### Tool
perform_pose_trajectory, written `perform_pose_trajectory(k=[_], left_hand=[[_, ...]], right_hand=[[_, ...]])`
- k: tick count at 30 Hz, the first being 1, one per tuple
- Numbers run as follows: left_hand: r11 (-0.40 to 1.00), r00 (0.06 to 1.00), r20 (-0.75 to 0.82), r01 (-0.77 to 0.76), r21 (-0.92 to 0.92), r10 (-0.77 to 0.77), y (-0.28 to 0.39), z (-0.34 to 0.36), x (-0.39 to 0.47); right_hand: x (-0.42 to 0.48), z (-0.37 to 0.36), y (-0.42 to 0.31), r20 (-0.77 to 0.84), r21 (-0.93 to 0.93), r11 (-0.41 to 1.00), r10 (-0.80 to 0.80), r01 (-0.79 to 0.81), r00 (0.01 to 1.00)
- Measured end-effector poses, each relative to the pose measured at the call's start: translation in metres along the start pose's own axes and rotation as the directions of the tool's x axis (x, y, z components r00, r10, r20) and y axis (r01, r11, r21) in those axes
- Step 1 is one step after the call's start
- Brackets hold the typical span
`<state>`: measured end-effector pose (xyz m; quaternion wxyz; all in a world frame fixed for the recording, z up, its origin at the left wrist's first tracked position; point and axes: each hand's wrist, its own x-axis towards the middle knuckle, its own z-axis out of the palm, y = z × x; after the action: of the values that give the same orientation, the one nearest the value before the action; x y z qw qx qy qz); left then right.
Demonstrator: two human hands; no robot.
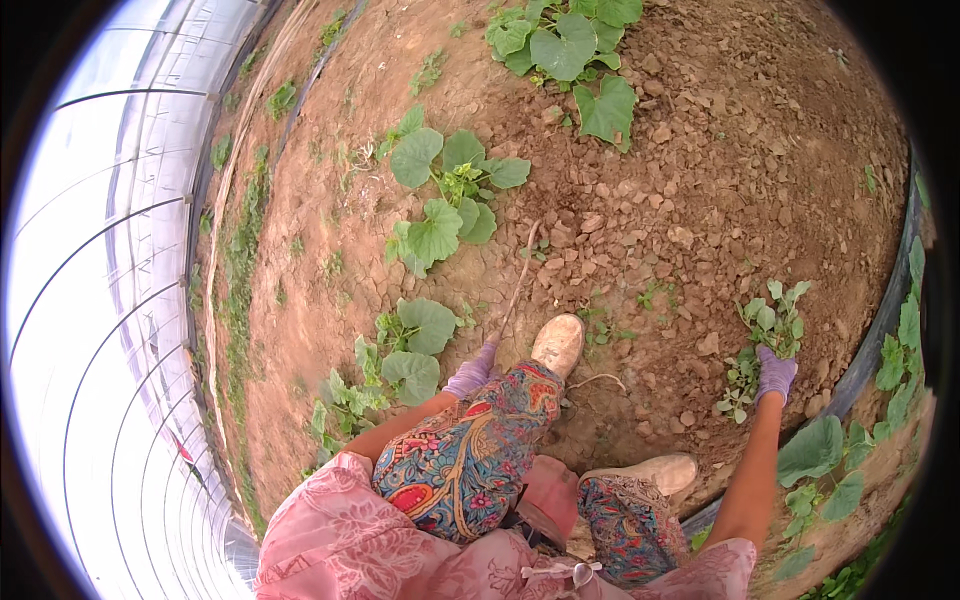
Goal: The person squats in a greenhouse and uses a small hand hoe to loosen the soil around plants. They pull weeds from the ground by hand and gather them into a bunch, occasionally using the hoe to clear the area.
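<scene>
My left hand (pixel 472 373), in a purple glove, is closed around the lower end of a thin brown stick-like handle (pixel 517 292) by my knee. Its far end reaches the loosened soil; whether it ends in a blade cannot be made out. On the right, my right hand (pixel 775 373), gloved too, grips a bunch of small-leaved green weeds (pixel 780 322) just over the clods. More weeds (pixel 741 384) hang or lie against its left side. Small weeds (pixel 600 328) grow in the soil beyond my shoe.
Broad-leaved vine plants (pixel 435 229) stand in a row left of the loosened clods, with another (pixel 566 49) farther ahead. A black hose or pipe (pixel 874 360) curves along the right, leafy plants beyond it. My light shoes (pixel 559 343) rest on the soil. Plastic greenhouse sheeting (pixel 90 262) rises at left.
</scene>
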<state>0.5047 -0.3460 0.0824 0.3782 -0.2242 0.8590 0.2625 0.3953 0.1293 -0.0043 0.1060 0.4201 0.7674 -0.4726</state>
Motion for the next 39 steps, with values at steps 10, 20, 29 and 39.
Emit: perform_pose_trajectory(k=[10, 20, 29, 39], left_hand=[[0.902, 0.905, -0.282, -0.380, -0.202, 0.318, -0.032, 0.015, 0.025], [0.900, 0.867, -0.411, -0.387, -0.202, 0.280, 0.078, -0.055, 0.156], [0.732, 0.856, -0.500, -0.422, -0.535, 0.129, 0.103, -0.059, 0.135], [0.906, 0.915, -0.348, -0.312, -0.287, 0.205, 0.073, -0.039, 0.125]], right_hand=[[-0.012, -0.001, -0.017, -0.020, -0.012, 0.998, 0.062, -0.062, 0.998], [-0.018, 0.008, -0.025, -0.008, 0.009, 0.993, 0.117, -0.117, 0.993], [-0.006, -0.001, -0.005, -0.030, -0.001, 0.999, 0.039, -0.039, 0.999], [-0.013, 0.006, -0.017, -0.040, -0.021, 0.996, 0.087, -0.088, 0.995]])
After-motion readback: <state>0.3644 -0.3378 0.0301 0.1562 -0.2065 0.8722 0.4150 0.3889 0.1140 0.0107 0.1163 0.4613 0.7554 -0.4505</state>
